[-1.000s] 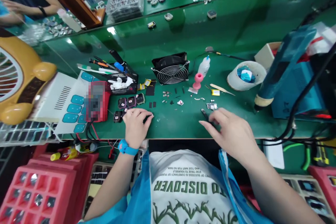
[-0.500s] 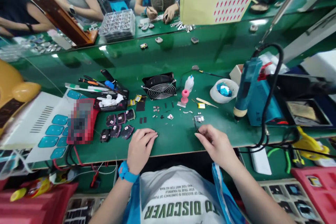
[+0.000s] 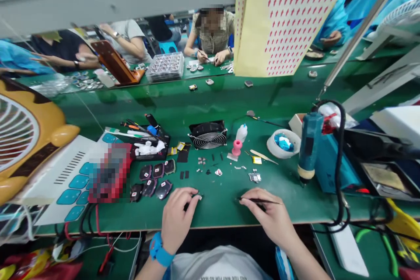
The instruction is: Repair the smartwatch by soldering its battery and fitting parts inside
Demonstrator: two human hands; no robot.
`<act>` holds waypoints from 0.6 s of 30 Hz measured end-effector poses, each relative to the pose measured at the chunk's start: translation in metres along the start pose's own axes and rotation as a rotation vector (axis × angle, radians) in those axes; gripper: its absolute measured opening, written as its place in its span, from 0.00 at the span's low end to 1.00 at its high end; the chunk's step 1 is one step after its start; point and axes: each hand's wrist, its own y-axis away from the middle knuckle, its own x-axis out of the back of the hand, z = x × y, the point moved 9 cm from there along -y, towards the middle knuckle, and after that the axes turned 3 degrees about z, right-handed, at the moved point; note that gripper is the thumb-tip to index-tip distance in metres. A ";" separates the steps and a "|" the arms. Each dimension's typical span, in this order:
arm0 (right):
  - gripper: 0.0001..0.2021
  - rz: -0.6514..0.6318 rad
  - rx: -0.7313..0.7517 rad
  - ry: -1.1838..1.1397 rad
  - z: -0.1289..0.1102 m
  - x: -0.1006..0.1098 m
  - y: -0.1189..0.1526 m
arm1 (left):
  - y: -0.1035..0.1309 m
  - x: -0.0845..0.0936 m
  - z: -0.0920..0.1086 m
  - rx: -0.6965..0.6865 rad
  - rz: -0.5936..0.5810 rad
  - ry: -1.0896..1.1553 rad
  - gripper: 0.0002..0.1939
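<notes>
My left hand is just above the front of the green bench, thumb and forefinger pinched on a small pale part too small to name. To its right, my right hand is closed around thin black tweezers, which lie nearly level with the tip pointing left. A small silver circuit board rests beyond my right hand. Between and beyond the hands are a small white-and-red piece and several tiny dark parts. Several dark watch-like cases lie left of my left hand.
A small black fan, a white bottle and a pink dispenser stand at the back. On the right are a white tub and a hanging electric screwdriver. A red meter sits left. Co-workers sit across the bench.
The view has tilted up, so the bench appears lower. In my right hand the tweezers have swung from pointing away to lying sideways. My left hand's pinch has opened slightly, showing the pale part more clearly.
</notes>
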 end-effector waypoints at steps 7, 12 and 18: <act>0.23 -0.097 -0.096 -0.102 0.017 -0.024 -0.009 | -0.003 0.012 -0.001 0.062 0.047 0.076 0.15; 0.23 -0.118 -0.074 -0.046 0.018 -0.025 -0.007 | -0.088 0.069 0.013 0.081 0.336 0.059 0.12; 0.22 -0.092 0.170 0.046 0.008 -0.023 -0.009 | -0.314 0.046 0.037 -0.151 0.268 -0.130 0.21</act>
